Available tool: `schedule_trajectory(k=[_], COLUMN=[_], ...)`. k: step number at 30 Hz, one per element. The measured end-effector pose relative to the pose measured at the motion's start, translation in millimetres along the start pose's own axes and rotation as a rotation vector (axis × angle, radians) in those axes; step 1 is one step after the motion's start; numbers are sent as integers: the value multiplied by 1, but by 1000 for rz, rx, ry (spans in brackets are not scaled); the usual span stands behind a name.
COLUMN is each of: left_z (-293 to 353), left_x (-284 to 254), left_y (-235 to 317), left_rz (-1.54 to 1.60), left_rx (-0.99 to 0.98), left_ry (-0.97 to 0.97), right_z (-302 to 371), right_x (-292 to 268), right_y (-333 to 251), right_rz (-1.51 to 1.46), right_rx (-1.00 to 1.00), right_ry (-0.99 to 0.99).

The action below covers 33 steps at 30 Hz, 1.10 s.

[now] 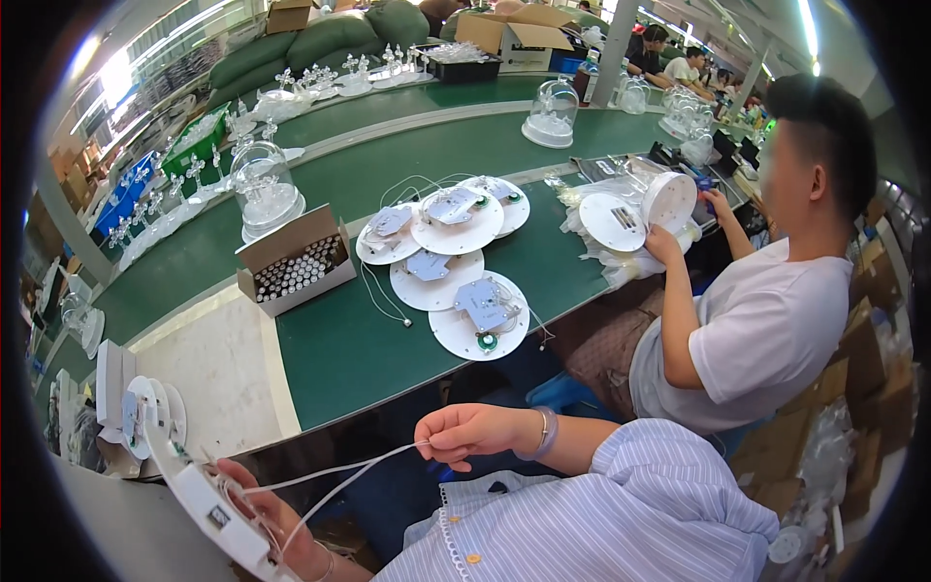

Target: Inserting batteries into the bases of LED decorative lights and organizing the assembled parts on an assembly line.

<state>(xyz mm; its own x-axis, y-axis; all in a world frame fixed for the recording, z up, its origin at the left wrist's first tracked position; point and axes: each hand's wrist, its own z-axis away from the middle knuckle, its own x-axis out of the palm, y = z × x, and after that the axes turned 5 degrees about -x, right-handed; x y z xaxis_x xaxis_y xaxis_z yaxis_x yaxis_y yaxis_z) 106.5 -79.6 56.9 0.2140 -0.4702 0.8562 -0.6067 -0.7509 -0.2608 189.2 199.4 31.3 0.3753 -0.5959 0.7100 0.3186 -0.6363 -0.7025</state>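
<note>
At the lower left, my left hand [279, 512] is closed around a white round plastic base [202, 504], held tilted nearly on edge. A small dark rectangular part is set in the base, and thin wires show near my fingers. White cable [339, 471] runs from the base in two strands to my right hand [470, 432], which pinches it between thumb and fingers. The cable is pulled fairly taut. Past my right hand, on the green bench, lie several white discs [454, 335] with silvery plates and loose wires.
An open carton of batteries [303, 272] stands beside a pale board [208, 359]. Clear domes [264, 189] stand along the green conveyor [388, 155]. At right, a co-worker [756, 301] holds a white disc [669, 202] above plastic bags. Cartons [524, 44] stand at the back.
</note>
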Motion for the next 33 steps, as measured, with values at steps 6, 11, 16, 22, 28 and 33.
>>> schedule_trajectory(k=[6, 11, 16, 22, 28, 33], left_z=[5, -7, -8, -7, -19, -17], left_x=[-7, 0, 6, 17, 23, 24], left_y=[18, 0, -7, -17, -45, -46], left_rz=[-338, -204, -210, -139, 158, 99], left_rx=[89, -242, -221, -201, -221, -280], left_ry=[28, -205, -199, -181, -438, -465], right_z=[-1, -4, -3, -3, -7, -8], right_x=[-3, 3, -2, 11, 36, 45], right_y=[1, 1, 7, -3, -10, -6], right_rz=[58, 62, 32, -97, 184, 219], right_rx=[-65, -76, -106, -105, -147, -228], right_ry=[-62, -68, -8, -34, -189, -276])
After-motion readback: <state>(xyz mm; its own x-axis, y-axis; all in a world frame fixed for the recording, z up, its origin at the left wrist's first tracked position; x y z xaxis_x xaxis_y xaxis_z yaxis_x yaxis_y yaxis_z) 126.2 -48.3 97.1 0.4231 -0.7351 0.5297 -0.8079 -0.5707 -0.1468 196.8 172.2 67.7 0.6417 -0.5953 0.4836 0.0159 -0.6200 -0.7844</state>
